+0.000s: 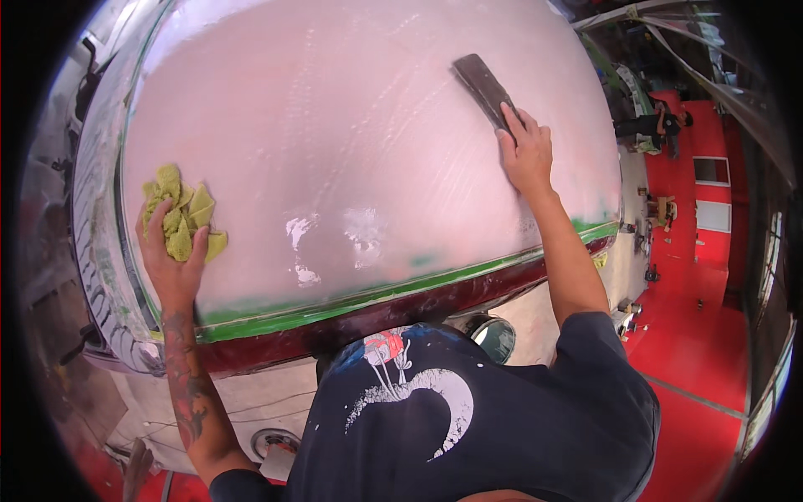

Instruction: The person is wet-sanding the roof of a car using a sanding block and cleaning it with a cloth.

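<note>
A wide pinkish-white car panel (251, 151), wet and streaked with bubbly trails, spreads out before me. On its left side my left hand (171, 251) grips a crumpled yellow-green cloth (180, 213), which rests against the surface. Farther off to the right, my right hand (529, 155) is closed around the near end of a long dark sanding block (481, 84). The block lies along the panel, its far end pointing away and to the left. Its underside is hidden.
Green and dark red trim (351, 314) borders the panel's near edge, close to my body. A bucket (493, 339) stands below it, and a round container (276, 443) sits lower left. At far right, another person (657, 125) is on the red floor (694, 335).
</note>
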Available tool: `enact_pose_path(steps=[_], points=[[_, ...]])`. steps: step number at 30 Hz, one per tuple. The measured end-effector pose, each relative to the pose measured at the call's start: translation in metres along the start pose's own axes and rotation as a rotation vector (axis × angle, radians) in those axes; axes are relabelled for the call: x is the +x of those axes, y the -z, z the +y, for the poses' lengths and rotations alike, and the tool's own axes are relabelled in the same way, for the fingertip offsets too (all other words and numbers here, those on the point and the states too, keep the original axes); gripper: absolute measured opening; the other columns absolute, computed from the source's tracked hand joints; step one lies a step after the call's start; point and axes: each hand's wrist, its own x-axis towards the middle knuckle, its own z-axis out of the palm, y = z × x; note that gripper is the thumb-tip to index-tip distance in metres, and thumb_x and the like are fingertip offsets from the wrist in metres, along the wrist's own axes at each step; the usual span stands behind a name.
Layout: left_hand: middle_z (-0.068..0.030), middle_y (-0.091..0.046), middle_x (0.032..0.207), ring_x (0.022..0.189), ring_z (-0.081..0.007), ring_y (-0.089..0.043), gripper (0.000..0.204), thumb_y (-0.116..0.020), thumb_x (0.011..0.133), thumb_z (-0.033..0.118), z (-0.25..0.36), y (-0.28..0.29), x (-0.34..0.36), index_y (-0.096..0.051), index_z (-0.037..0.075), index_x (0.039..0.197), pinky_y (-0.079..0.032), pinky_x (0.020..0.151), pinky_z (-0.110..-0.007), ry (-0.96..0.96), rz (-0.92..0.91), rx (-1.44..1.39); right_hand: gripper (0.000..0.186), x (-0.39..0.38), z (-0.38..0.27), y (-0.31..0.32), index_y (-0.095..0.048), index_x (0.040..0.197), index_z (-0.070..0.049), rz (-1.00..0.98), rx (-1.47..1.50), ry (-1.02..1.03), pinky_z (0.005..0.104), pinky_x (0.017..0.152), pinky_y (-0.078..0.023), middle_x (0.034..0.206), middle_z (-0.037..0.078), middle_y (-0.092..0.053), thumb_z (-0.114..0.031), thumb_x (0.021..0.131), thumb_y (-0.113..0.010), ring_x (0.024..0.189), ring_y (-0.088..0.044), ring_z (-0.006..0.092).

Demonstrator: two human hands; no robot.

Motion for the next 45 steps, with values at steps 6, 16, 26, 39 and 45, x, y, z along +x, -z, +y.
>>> enact_pose_path(steps=[6,16,26,39,45], points=[[-0.0224,-0.053,0.133,0.127,-0.0411,-0.053,0.059,-0.082,0.079,0.014,-0.003,-0.001,-0.001,-0.059,0.007,0.132,-0.044,0.106,-0.046,0.005,0.003,0.014,0.049,-0.034,-0.039,-0.003,-0.063,0.139,-0.019,-0.006,0.04,-0.027,0.0454,0.087,-0.045,0.137,0.015,-0.059,-0.023,0.091,-0.067,0.093,-0.052,0.0355],[-0.0223,-0.054,0.13,0.125,-0.0411,-0.053,0.056,-0.08,0.081,0.012,-0.006,-0.002,-0.001,-0.059,0.006,0.132,-0.043,0.106,-0.046,-0.014,0.012,0.005,0.049,-0.056,-0.029,0.022,-0.064,0.138,-0.022,-0.051,0.065,0.044,0.0416,0.083,-0.048,0.134,0.013,-0.06,-0.026,0.089,-0.07,0.094,-0.054,0.0323],[-0.0213,-0.054,0.13,0.123,-0.0405,-0.054,0.056,-0.081,0.081,0.013,-0.002,0.002,-0.002,-0.059,0.007,0.133,-0.043,0.106,-0.046,0.009,0.013,0.012,0.057,-0.101,-0.164,0.039,-0.063,0.138,-0.025,-0.154,0.33,0.237,0.0427,0.082,-0.043,0.138,0.013,-0.055,-0.023,0.083,-0.076,0.092,-0.052,0.0294],[-0.0208,-0.053,0.131,0.123,-0.0405,-0.055,0.057,-0.081,0.082,0.015,-0.002,-0.004,-0.001,-0.059,0.007,0.134,-0.045,0.104,-0.046,-0.004,0.007,0.045,0.051,-0.081,-0.059,0.022,-0.065,0.138,-0.019,0.005,0.076,-0.033,0.0434,0.085,-0.046,0.13,0.017,-0.06,-0.02,0.087,-0.071,0.094,-0.053,0.0336],[-0.0206,-0.054,0.133,0.127,-0.0374,-0.052,0.051,-0.077,0.088,0.013,-0.008,-0.001,-0.001,-0.058,0.006,0.135,-0.04,0.11,-0.044,0.0,-0.017,0.053,0.062,-0.107,-0.184,0.032,-0.06,0.139,-0.027,-0.078,0.365,0.355,0.0414,0.081,-0.046,0.134,0.013,-0.056,-0.028,0.08,-0.079,0.093,-0.053,0.0287]])
